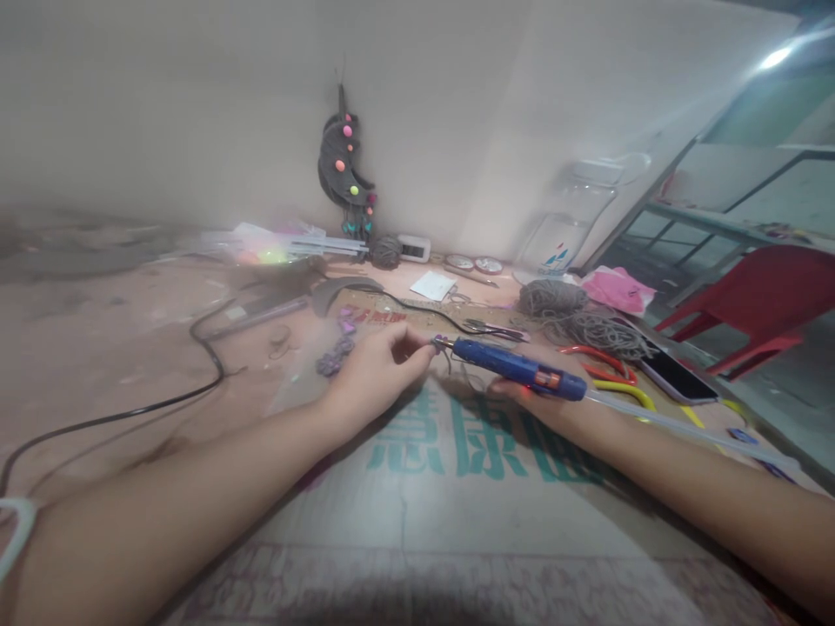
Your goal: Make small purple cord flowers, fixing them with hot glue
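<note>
My left hand (375, 374) pinches a small purple piece (439, 340) between thumb and forefinger, above a cardboard sheet (404, 513) with green lettering. In my right hand (541, 407) is a blue hot glue gun (502, 361), its metal tip at the small piece. A clear glue stick (678, 424) runs out of the gun's rear end. Just behind the left hand lies a cluster of small purple pieces (336, 355). A dark strand hangs below the pinched piece; its exact shape is blurred.
Grey yarn (554, 297), a phone (678, 369) and orange-handled scissors (606, 361) lie at the right. A clear bottle (567, 217) stands behind. A black cable (209, 348) crosses the left side. A grey crescent ornament (339, 165) hangs on the wall. A red chair (763, 296) stands beyond the table.
</note>
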Tool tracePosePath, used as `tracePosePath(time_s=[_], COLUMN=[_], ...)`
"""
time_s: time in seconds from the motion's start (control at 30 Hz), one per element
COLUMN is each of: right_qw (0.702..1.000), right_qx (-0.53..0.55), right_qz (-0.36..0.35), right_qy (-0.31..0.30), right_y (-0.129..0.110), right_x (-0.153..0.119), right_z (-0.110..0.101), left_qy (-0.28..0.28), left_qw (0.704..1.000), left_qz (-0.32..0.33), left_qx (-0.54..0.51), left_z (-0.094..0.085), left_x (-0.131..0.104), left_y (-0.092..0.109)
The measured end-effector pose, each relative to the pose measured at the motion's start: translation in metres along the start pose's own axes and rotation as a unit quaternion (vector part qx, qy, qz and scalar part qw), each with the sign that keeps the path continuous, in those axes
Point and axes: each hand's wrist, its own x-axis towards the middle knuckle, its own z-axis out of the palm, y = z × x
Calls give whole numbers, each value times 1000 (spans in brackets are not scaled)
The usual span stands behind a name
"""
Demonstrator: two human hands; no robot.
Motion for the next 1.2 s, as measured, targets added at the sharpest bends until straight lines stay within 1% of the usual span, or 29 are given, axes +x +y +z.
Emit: tracePosePath(time_s=[0.27,0.4,0.6,0.77,0.93,1.2], right_qw=[1000,1000,1000,999,999,998], right_qx=[-8,-13,-10,-9,-9,4], right_qz=[4,-6,16,32,40,51], right_qy=[6,2,-3,-8,10,21], right_y=[1,1,5,1,-3,0], right_x=[-1,-1,-1,-1,-2,-1], right_z=[-1,-1,-1,-1,-2,0], left_qy=[-4,-5,-6,-4,-4,0], left_qw=[1000,1000,1000,1000,1000,1000], left_qz=[8,-1,6,9,-1,0], left_qx=[-7,-7,-1,7,2,-12], left_z=[0,0,-1,0,0,0], left_x=[0,1,1,1,1,2], left_y=[-1,0,-2,-3,-3,-3])
